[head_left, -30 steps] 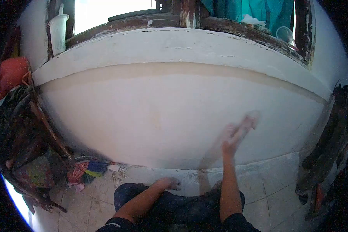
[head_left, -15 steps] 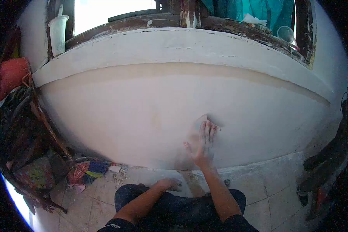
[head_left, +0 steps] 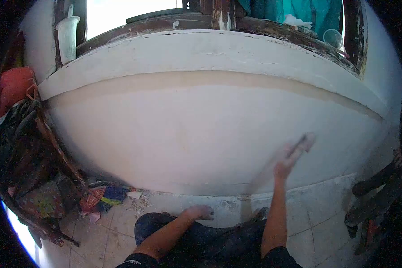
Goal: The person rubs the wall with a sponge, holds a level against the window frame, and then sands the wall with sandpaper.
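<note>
My right hand is against the white wall below the window ledge, right of the middle. Motion smears its fingers. Under them is a small folded sheet that looks like sandpaper, pressed to the wall; its edges are blurred. Pale dust coats the fingers. My left hand lies loosely over my bent knee with nothing in it, its fingers stretched toward the right.
A white plastic container stands on the ledge at left. A clear cup lies at right. Dark wooden furniture with cloths stands left, and a dark wooden object at right. Rags and debris lie on the tiled floor.
My right hand has swept rightward along the wall with the sandpaper, from near the middle to farther right. My left hand has stayed on the knee.
</note>
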`<state>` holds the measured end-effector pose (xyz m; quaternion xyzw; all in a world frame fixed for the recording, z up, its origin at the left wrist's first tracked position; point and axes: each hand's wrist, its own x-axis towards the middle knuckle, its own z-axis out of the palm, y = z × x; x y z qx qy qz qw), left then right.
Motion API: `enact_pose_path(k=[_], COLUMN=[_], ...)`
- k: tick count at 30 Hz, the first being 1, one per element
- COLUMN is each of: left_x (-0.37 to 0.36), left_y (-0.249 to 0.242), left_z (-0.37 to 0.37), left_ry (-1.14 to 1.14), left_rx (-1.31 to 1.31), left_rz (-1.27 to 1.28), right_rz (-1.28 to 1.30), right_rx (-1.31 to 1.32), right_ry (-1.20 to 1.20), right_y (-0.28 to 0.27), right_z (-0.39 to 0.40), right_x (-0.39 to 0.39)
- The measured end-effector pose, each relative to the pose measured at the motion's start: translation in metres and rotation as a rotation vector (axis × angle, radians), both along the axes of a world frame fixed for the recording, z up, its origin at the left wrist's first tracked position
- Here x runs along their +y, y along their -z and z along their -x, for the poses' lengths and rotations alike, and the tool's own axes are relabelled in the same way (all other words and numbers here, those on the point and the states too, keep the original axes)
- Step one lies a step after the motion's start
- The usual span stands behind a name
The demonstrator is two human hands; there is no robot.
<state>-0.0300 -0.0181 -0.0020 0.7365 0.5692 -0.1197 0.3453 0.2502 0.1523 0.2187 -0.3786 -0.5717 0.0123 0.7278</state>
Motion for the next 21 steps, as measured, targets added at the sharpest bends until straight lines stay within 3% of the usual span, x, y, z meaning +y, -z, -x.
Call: enact_pose_path(k=[1,5,9,11,14,15,16,17,20,21], left_x=[0.004,0.021,0.022,0.020,0.029,0.024,0.012,0.005,0.031,0.026], left_y=[0.018,0.054,0.047,0.029,0.083,0.058,0.002,-0.031,0.090,0.080], left_z=[0.002,0.003,0.004,-0.003,0.006,0.001,-0.006,-0.010,0.008,0.008], left_ry=[0.027,0.087,0.118,0.121,0.115,0.117,0.098,0.079,0.143,0.175], left_rx=[-0.029,-0.081,-0.045,0.031,-0.045,-0.049,-0.031,-0.012,-0.040,-0.046], left_rz=[-0.062,-0.126,-0.137,-0.076,-0.147,-0.148,-0.072,0.005,-0.143,-0.143], right_rz=[-0.043,-0.109,0.084,-0.001,-0.023,-0.009,0.004,0.002,0.214,0.217], right_rx=[-0.244,-0.605,-0.710,-0.594,-0.379,-0.207,-0.033,-0.035,0.110,0.058], right_ry=[0.130,-0.026,0.012,0.131,0.191,0.119,0.046,0.050,0.027,-0.022], right_y=[0.000,-0.003,0.002,-0.002,0.006,0.006,0.005,0.007,0.015,0.016], right_z=[0.018,0.094,0.099,0.073,0.027,0.010,-0.002,-0.011,-0.028,-0.019], right_x=[-0.008,-0.059,-0.065,-0.047,-0.006,0.002,0.008,0.011,0.010,0.008])
